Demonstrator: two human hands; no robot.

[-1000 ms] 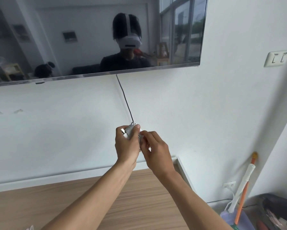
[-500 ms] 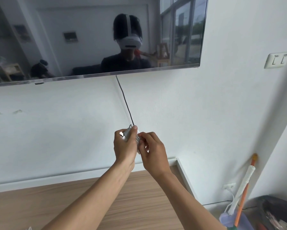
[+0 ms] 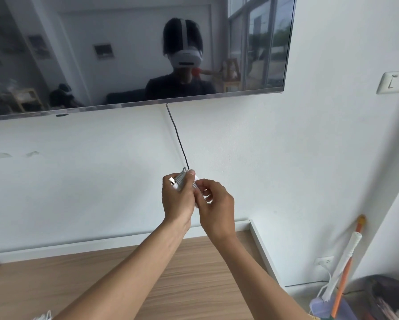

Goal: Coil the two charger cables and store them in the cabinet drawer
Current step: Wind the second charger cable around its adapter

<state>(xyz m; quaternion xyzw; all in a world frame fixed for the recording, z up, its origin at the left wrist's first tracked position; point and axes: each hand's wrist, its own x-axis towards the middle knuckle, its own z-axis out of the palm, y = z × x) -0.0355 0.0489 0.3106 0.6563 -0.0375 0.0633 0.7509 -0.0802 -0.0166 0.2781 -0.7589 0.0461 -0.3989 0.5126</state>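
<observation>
White wall (image 3: 78,181) above a wooden table (image 3: 101,273); held up before it, the white charger cable (image 3: 180,179) is wound in tight loops, one plug end poking out left; the left hand (image 3: 177,202), raised with its back to the camera, has its grip closed round the coil; the right hand (image 3: 218,210), touching it, pinches the cable with curled fingers; a black cord (image 3: 177,139) hangs behind.

- Coiled cable (image 3: 179,180), gripped in the left hand (image 3: 177,202): smooth white plastic sheath, ribbed where the turns lie side by side. Its plug (image 3: 171,180) has a shiny metal tip.
- Desk (image 3: 101,280): pale wood grain, matt, with smooth white trim (image 3: 261,248) along its back and right edges.
- Television screen (image 3: 124,54): dark, glossy, mirror-like. Its lower bezel (image 3: 147,104) looks like brushed metal.
- Wall (image 3: 78,181): matt white paint.
- Black cord (image 3: 179,142) below the television: thin, smooth, dull.
- Wall socket (image 3: 396,82): white plastic with a slight sheen.
</observation>
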